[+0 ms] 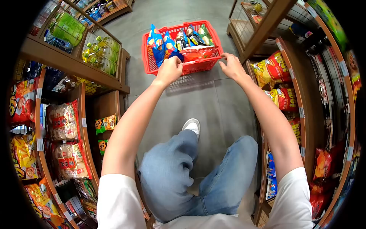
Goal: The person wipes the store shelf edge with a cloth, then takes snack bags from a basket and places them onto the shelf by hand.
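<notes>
A red plastic shopping basket (pixel 201 68) is in front of me over the grey floor. Blue chip bags (pixel 155 46) stand at its left side, and dark snack bags (pixel 193 35) and a green bag (pixel 205 35) lean at the back. A red snack packet (pixel 199 54) lies across the front. At the near left of the basket's rim, my left hand (pixel 169 71) has its fingers curled over the edge, close to a blue bag. My right hand (pixel 233 68) grips the rim at the near right corner, thumb below and fingers above.
Shelves flank the aisle closely. On the left are packs of rice crackers (pixel 64 121) and a wire-sided stand with green bottles (pixel 102 55). Yellow and red snack bags (pixel 272 69) fill the right shelf. My bent knees (pixel 232 168) and white shoe (pixel 192 126) are below.
</notes>
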Motion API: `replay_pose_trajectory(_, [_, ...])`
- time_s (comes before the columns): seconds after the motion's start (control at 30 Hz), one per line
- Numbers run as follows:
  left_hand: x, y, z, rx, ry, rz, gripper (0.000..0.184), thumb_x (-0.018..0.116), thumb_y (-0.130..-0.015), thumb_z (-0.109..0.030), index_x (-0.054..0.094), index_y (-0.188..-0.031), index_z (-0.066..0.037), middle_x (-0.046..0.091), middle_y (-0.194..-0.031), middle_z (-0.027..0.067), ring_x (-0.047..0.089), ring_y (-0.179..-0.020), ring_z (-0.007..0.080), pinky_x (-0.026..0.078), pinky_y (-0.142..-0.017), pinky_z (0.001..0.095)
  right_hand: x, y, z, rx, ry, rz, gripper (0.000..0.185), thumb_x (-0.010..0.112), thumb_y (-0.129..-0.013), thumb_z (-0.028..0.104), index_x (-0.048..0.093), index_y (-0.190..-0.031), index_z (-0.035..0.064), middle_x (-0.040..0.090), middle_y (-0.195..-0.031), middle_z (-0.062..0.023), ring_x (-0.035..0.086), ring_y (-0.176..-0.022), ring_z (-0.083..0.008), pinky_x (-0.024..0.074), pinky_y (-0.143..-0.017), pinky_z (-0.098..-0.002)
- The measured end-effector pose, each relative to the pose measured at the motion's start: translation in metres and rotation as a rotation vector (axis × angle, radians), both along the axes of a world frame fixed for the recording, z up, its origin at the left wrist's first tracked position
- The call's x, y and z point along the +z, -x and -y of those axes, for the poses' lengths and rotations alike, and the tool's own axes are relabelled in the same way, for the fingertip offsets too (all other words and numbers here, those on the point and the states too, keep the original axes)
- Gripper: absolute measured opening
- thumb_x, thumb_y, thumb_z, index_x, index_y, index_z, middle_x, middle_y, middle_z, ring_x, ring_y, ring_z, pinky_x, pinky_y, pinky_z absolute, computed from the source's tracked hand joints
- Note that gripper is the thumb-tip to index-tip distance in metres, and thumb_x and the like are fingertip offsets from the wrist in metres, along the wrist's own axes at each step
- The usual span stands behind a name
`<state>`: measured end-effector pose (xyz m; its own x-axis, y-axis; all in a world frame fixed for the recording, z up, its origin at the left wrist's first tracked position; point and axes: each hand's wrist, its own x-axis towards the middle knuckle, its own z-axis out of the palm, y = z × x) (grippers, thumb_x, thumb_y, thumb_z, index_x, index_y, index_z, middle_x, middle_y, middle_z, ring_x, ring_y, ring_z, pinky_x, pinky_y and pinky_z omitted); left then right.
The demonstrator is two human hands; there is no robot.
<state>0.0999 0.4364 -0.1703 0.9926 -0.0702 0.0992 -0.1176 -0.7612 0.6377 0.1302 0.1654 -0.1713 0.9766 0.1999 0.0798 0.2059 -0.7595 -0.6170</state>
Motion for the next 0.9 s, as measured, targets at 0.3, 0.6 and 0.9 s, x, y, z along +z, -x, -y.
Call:
replay_pose_trajectory(0.3, [-0.023, -0.051, 0.01, 0.053, -0.142, -0.105, 0.045, 0.067, -0.09, -0.024, 0.05, -0.119, 0.005, 0.066, -0.108, 0.0318, 0.064, -0.105, 0.0468, 0.051, -0.092, 0.053, -0.03, -0.062, -0.019, 0.019, 0.172, 0.086, 0.049, 0.064, -0.085, 0.008, 0.054, -0.132, -0.0009, 0.058, -0.13, -0.0264, 0.057, -0.12, -0.0411, 0.0463, -0.104, -0.0464])
replay_pose_trajectory(0.6, [-0.056, -0.067, 0.008, 0.097, -0.112, -0.036, 0.03, 0.065, -0.092, -0.018, 0.062, -0.114, 0.002, 0.069, -0.103, 0.0266, 0.066, -0.1, 0.0424, 0.052, -0.089, 0.0499, -0.075, -0.099, -0.019, -0.001, 0.24, 0.039, 0.048, 0.065, -0.088, 0.009, 0.056, -0.135, 0.0061, 0.055, -0.132, -0.0235, 0.053, -0.123, -0.0409, 0.0463, -0.104, -0.0473])
replay_pose_trajectory(0.9, [-0.064, -0.071, 0.002, 0.187, 0.023, 0.109, 0.013, 0.063, -0.091, -0.008, 0.07, -0.097, 0.001, 0.07, -0.093, 0.0253, 0.069, -0.091, 0.0401, 0.054, -0.081, 0.0445, -0.056, -0.098, -0.022, -0.13, 0.142, -0.089, 0.016, 0.065, -0.088, 0.008, 0.075, -0.101, 0.0075, 0.071, -0.107, -0.0152, 0.067, -0.103, -0.0309, 0.0536, -0.09, -0.0437])
